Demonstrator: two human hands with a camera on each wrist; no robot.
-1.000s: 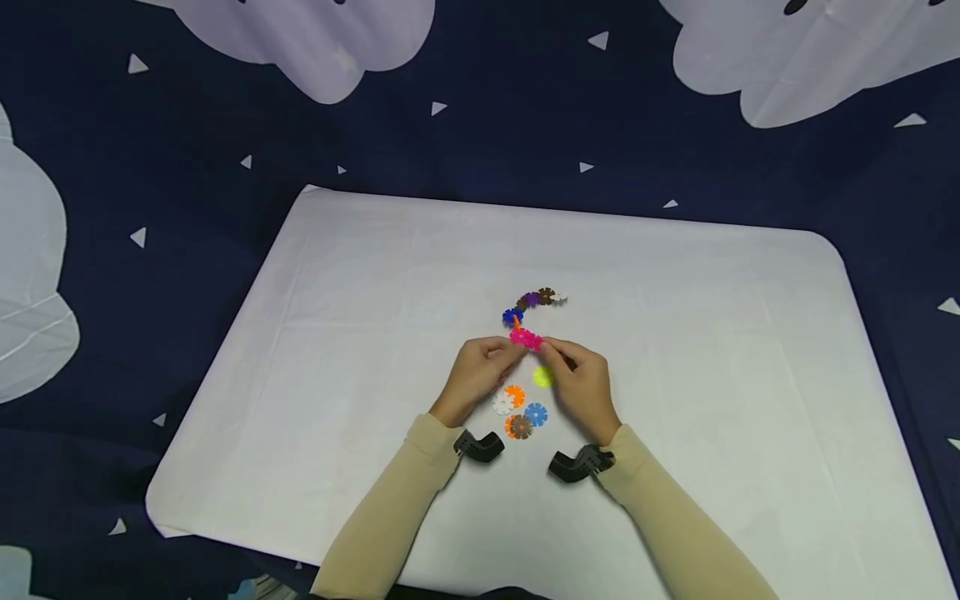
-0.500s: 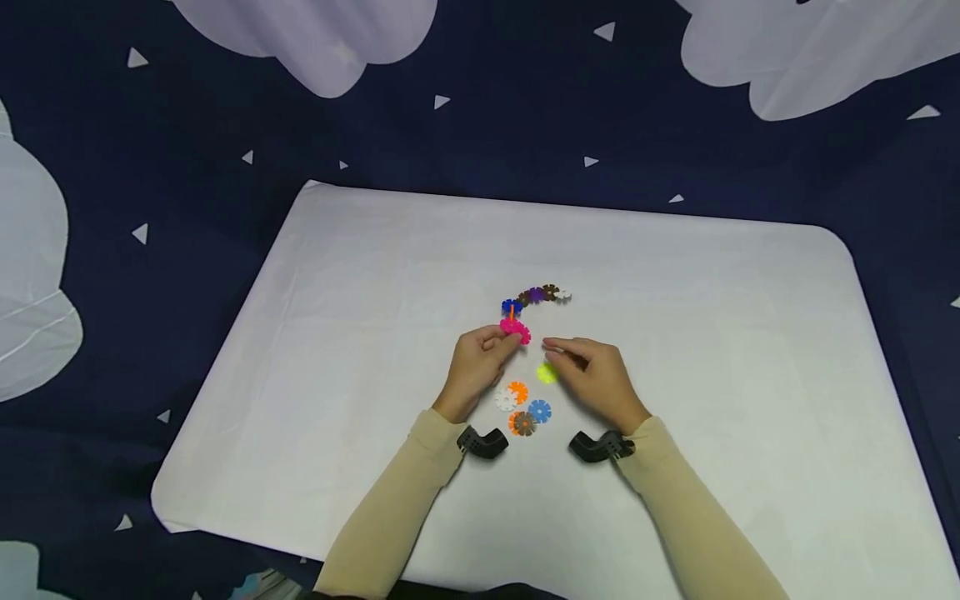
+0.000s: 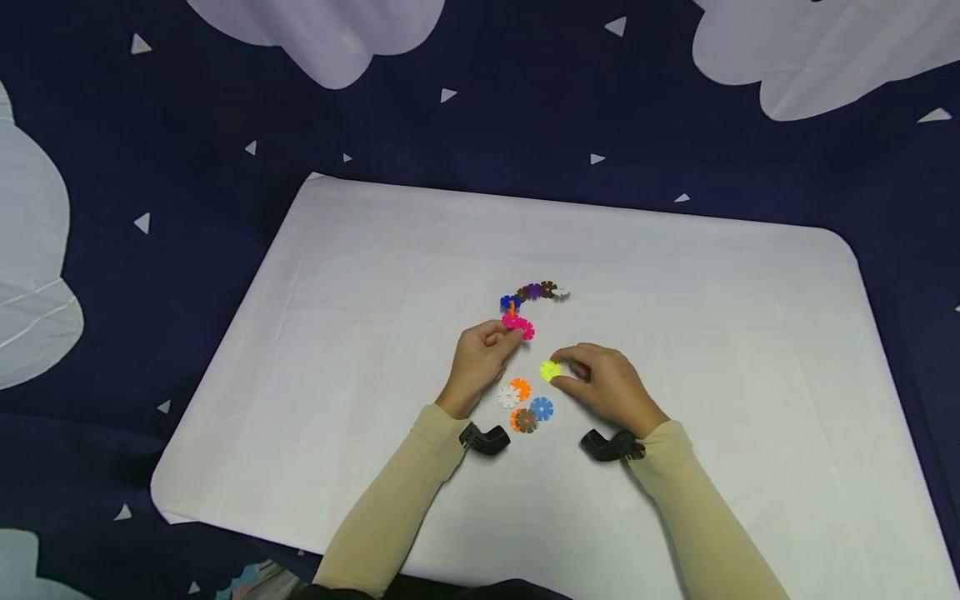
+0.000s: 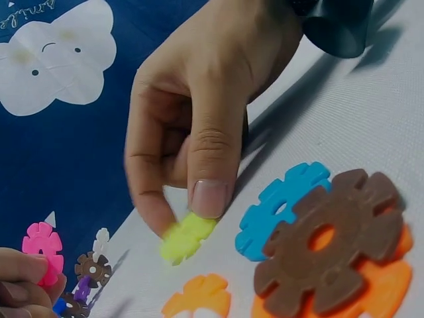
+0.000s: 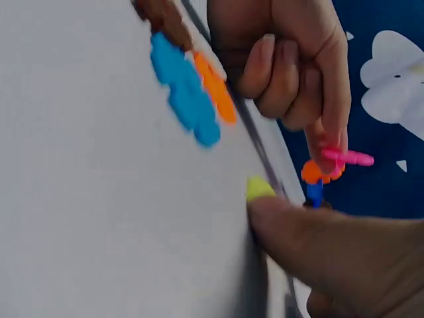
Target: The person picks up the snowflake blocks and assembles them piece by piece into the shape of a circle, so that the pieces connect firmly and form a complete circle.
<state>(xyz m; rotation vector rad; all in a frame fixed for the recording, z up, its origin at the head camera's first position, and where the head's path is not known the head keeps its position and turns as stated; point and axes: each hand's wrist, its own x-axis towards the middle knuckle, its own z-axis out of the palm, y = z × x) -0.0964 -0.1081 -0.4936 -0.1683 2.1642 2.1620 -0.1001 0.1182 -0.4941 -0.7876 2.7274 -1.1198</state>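
At centre frame, a left hand (image 3: 476, 362) pinches the pink discs (image 3: 519, 325) at the near end of a coloured chain (image 3: 534, 291). Right of it, a right hand (image 3: 611, 385) holds a yellow disc (image 3: 551, 371) by its edges, between thumb and fingertip. The slotted discs look light, stiff and smooth, probably best gripped by the rim. Loose discs (image 3: 542, 408) lie below, on a white table (image 3: 712, 333); dark blue cloth (image 3: 517, 137) with clouds (image 3: 322, 42) fills the top.

An indoor setting was suggested by navy cloud-print fabric (image 3: 525, 108) around a white-covered table (image 3: 712, 350). The room type could not be told.
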